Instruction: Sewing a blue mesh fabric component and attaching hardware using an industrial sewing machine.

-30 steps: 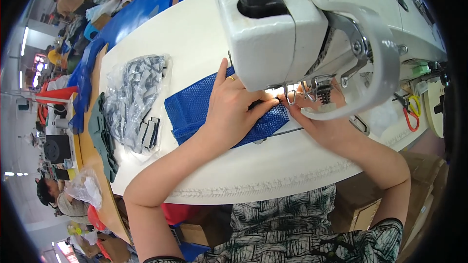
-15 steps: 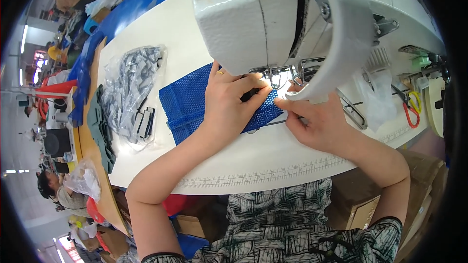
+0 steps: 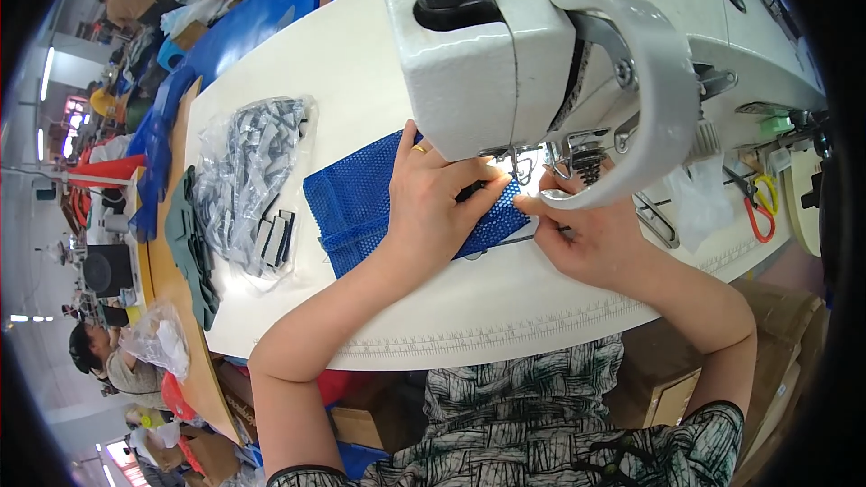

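Note:
A piece of blue mesh fabric [image 3: 347,194] lies on the white sewing table, its right end under the needle area of a white sewing machine [image 3: 469,63]. My left hand [image 3: 433,198] rests on the fabric with thumb and forefinger closed on it close to the presser foot [image 3: 523,167]. Something dark shows in the gap between those fingers; I cannot make out what. At the fabric's right edge, my right hand [image 3: 586,230] has its thumb and forefinger closed on the mesh. The curved white guard of the machine partly covers the right fingers.
Left of the fabric lies a clear plastic bag [image 3: 248,180] of grey-white pieces, and dark green cloth pieces [image 3: 188,248] hang at the table edge. Scissors with red and yellow handles [image 3: 762,207] lie at right. A ruler strip [image 3: 505,329] runs along the front edge. A person [image 3: 117,361] sits far left.
My view has shifted a little, so machine, table and hands sit slightly farther right and lower. Both hands stay by the presser foot, with little visible movement relative to the fabric.

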`<state>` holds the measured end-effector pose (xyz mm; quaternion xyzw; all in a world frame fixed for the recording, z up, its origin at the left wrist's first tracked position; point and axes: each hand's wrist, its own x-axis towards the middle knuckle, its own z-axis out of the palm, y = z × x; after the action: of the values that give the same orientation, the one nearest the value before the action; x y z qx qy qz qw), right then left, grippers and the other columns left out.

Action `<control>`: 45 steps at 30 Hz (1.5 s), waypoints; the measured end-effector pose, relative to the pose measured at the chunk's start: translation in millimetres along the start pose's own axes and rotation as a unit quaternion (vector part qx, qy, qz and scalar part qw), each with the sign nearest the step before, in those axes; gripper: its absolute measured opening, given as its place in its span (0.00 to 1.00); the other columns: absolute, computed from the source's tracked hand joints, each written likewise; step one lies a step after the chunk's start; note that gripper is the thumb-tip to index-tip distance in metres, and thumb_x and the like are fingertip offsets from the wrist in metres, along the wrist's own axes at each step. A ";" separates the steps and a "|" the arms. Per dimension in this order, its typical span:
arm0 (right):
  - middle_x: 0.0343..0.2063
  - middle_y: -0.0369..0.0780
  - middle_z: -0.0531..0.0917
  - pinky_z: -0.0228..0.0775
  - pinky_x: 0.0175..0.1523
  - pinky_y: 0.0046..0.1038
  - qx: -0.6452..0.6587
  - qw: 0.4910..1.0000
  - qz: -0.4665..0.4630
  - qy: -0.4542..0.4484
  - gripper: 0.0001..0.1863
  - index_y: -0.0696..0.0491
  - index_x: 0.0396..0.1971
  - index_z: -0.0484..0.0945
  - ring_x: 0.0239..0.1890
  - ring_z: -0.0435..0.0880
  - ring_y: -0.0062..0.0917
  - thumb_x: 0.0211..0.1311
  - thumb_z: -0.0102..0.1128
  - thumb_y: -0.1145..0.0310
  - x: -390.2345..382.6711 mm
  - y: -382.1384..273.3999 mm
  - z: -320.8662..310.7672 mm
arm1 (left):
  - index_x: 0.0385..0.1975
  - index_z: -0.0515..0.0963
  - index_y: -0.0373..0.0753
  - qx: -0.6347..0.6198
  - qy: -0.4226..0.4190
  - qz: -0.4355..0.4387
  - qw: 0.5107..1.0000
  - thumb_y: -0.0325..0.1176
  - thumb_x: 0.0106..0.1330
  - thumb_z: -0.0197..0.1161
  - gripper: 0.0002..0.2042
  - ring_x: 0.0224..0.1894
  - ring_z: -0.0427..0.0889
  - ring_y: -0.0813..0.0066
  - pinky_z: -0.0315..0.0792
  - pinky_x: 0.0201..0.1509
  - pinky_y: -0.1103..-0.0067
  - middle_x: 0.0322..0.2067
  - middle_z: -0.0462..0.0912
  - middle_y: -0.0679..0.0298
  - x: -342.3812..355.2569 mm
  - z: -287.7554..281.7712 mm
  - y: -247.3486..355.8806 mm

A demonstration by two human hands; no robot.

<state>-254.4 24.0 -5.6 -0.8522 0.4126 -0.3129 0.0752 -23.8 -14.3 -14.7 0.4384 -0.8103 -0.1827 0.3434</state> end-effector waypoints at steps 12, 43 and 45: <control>0.24 0.36 0.76 0.69 0.45 0.40 0.088 0.995 0.047 0.009 0.13 0.46 0.35 0.92 0.35 0.76 0.35 0.48 0.68 0.74 -1.8 6.5 5.9 | 0.30 0.89 0.39 -0.039 -0.005 -0.030 0.999 0.34 0.59 0.78 0.07 0.49 0.85 0.62 0.62 0.75 0.42 0.41 0.88 0.64 2.6 -2.4 1.3; 0.40 0.43 0.87 0.82 0.47 0.26 0.308 0.919 0.180 0.166 0.09 0.65 0.49 0.79 0.42 0.88 0.24 0.73 0.58 0.84 10.4 20.8 -2.3 | 0.28 0.91 0.39 -0.046 -0.016 -0.005 0.999 0.32 0.57 0.78 0.05 0.45 0.86 0.61 0.64 0.76 0.54 0.35 0.89 0.63 10.4 -6.3 -5.7; 0.40 0.44 0.87 0.83 0.47 0.26 0.300 0.925 0.168 0.161 0.09 0.65 0.50 0.79 0.43 0.88 0.25 0.73 0.58 0.84 7.9 24.2 0.1 | 0.28 0.90 0.39 -0.052 -0.020 -0.012 0.998 0.32 0.56 0.78 0.05 0.44 0.86 0.62 0.64 0.76 0.55 0.34 0.89 0.63 9.6 -6.9 -4.6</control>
<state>-266.6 2.4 -11.3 -0.6457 0.4433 -0.5381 0.3115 -19.9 -24.8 -8.8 0.4260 -0.8010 -0.2375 0.3470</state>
